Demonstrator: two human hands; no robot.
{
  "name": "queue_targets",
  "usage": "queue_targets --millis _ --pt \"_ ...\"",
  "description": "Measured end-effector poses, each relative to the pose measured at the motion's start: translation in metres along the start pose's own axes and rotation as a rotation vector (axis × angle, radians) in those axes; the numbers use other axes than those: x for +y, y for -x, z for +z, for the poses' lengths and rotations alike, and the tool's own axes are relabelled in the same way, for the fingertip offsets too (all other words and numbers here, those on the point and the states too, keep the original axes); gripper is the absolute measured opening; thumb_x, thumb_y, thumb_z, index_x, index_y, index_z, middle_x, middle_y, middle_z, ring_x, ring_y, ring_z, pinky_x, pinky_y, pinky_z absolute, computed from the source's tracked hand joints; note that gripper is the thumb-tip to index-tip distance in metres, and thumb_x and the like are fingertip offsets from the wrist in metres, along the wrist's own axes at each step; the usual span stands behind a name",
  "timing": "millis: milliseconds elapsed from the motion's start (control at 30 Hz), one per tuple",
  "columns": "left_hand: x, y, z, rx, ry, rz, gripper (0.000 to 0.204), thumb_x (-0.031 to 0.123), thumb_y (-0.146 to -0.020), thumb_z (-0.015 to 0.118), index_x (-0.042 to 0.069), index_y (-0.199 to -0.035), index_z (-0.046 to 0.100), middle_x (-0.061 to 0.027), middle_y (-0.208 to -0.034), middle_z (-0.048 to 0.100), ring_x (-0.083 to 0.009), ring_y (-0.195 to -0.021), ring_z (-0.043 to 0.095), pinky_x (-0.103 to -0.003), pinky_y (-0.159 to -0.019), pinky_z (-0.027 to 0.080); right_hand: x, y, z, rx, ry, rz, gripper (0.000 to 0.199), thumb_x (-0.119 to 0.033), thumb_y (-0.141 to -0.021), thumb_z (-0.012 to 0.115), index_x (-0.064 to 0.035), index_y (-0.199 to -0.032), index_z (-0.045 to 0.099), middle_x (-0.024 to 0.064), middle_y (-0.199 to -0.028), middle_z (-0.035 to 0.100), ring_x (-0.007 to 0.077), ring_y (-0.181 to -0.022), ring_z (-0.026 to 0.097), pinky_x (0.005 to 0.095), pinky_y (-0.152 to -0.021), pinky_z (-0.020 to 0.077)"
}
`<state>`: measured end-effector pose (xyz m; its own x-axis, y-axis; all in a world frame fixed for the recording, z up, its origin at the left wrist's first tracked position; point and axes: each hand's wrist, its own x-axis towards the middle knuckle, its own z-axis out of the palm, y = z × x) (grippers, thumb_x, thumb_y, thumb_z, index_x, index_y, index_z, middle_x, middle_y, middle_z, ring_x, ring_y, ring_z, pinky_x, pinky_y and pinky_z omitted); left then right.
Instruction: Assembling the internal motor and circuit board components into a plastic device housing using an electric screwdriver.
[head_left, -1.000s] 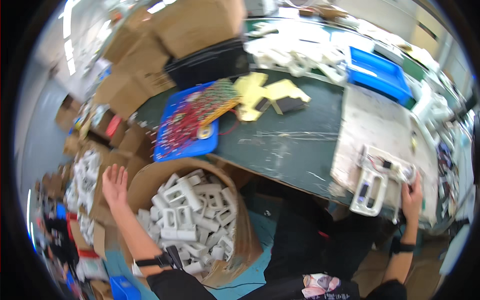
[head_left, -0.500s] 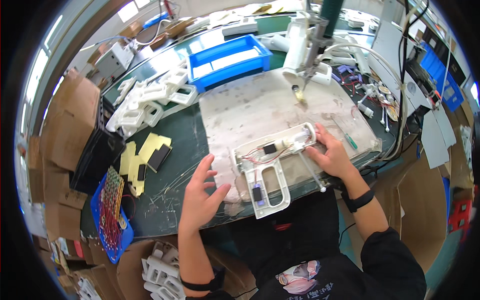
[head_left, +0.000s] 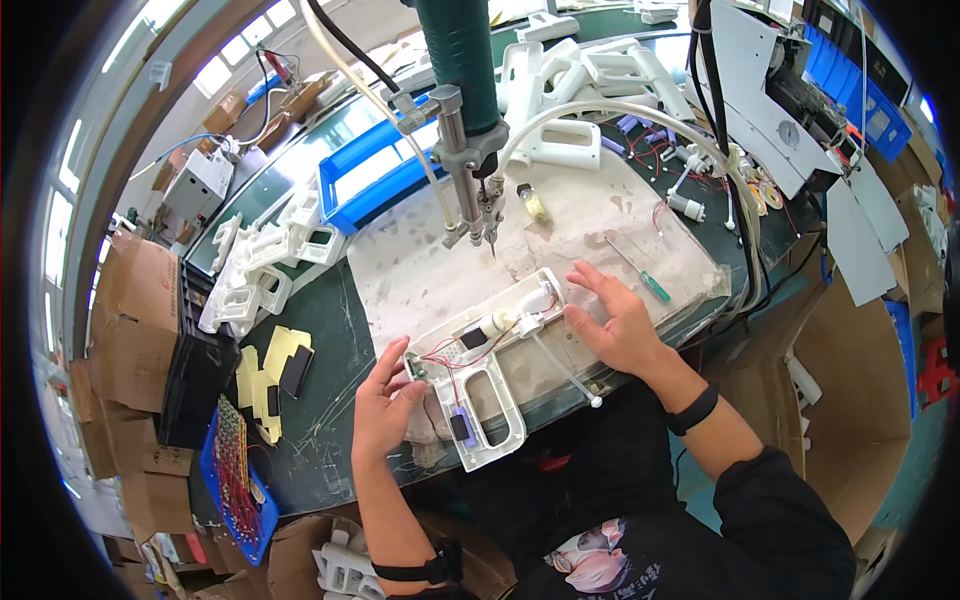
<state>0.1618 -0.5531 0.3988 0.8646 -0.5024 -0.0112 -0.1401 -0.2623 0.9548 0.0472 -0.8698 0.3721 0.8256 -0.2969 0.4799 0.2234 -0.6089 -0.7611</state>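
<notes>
A white plastic housing half (head_left: 508,392) with a looped handle lies on the pale work mat, open side up. Red wires, black pads, a cylindrical motor-like part (head_left: 492,326) and a small green circuit board (head_left: 415,368) show inside it. A thin white rod (head_left: 566,370) with a ball tip sticks out toward me. My left hand (head_left: 385,405) has its thumb and fingers about the housing's left end, by the circuit board. Beside the right end, my right hand (head_left: 622,322) is open, its fingers spread; whether the thumb touches the edge is unclear.
A green-bodied vertical tool (head_left: 462,90) with a thin tip hangs over the mat (head_left: 395,275). A green-handled screwdriver (head_left: 655,288) and a small bottle (head_left: 533,204) lie right. White housings (head_left: 272,250) and a blue tray (head_left: 335,205) stand left; loose wired parts (head_left: 690,205) lie far right.
My left hand has come to the housing's left end from beside it. My right hand's fingers have loosened from the right end. The whole view has shifted, bringing the vertical tool nearer the middle.
</notes>
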Motion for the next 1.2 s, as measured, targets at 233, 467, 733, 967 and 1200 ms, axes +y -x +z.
queue_targets --millis 233,467,733,967,1200 --pt "0.004 0.002 0.002 0.012 0.0 0.044 0.061 -0.004 -0.08 0.067 0.005 -0.137 0.05 -0.0106 -0.143 0.047 -0.019 -0.114 0.055 -0.032 -0.093 0.048 0.0 0.0 0.0 0.036 0.005 -0.008 0.052 -0.022 -0.086 0.068 0.0033 -0.129 0.052 0.0172 -0.111 0.066 0.0331 -0.102 0.062 0.0377 -0.087 0.0485" --pt "0.012 0.003 0.01 0.032 0.031 0.078 0.058 -0.005 -0.081 0.063 0.001 -0.137 0.048 -0.0102 -0.139 0.05 -0.0173 -0.112 0.055 -0.029 -0.092 0.046 -0.003 0.002 -0.002 0.13 0.03 -0.109 0.036 -0.016 -0.085 0.068 0.0038 -0.114 0.061 0.0179 -0.105 0.067 0.0328 -0.099 0.063 0.0383 -0.085 0.0498" --pt "0.016 0.005 0.012 0.067 0.01 0.108 0.054 0.003 -0.084 0.066 0.001 -0.135 0.051 -0.0095 -0.137 0.051 -0.0167 -0.111 0.054 -0.03 -0.094 0.044 -0.048 0.018 -0.005 0.092 0.101 -0.194 0.019 -0.015 -0.082 0.07 -0.0027 -0.096 0.065 0.0123 -0.083 0.065 0.0294 -0.078 0.064 0.0363 -0.069 0.0518" --pt "0.021 0.001 0.02 0.042 0.091 0.146 0.05 0.003 -0.088 0.064 0.001 -0.136 0.05 -0.0091 -0.138 0.05 -0.0145 -0.111 0.052 -0.029 -0.094 0.044 -0.091 0.041 0.033 -0.271 0.34 -0.126 0.03 -0.033 -0.085 0.067 -0.0043 -0.081 0.059 0.0082 -0.059 0.06 0.0244 -0.052 0.062 0.0358 -0.048 0.0487" --pt "0.02 -0.004 0.026 0.119 0.284 0.204 0.042 0.017 -0.099 0.051 -0.003 -0.136 0.045 -0.0144 -0.132 0.054 -0.0171 -0.103 0.06 -0.032 -0.089 0.05 -0.084 0.042 0.058 -0.324 0.381 -0.042 0.036 -0.035 -0.087 0.062 -0.0027 -0.074 0.055 0.0122 -0.055 0.06 0.0285 -0.048 0.062 0.0378 -0.044 0.0496"
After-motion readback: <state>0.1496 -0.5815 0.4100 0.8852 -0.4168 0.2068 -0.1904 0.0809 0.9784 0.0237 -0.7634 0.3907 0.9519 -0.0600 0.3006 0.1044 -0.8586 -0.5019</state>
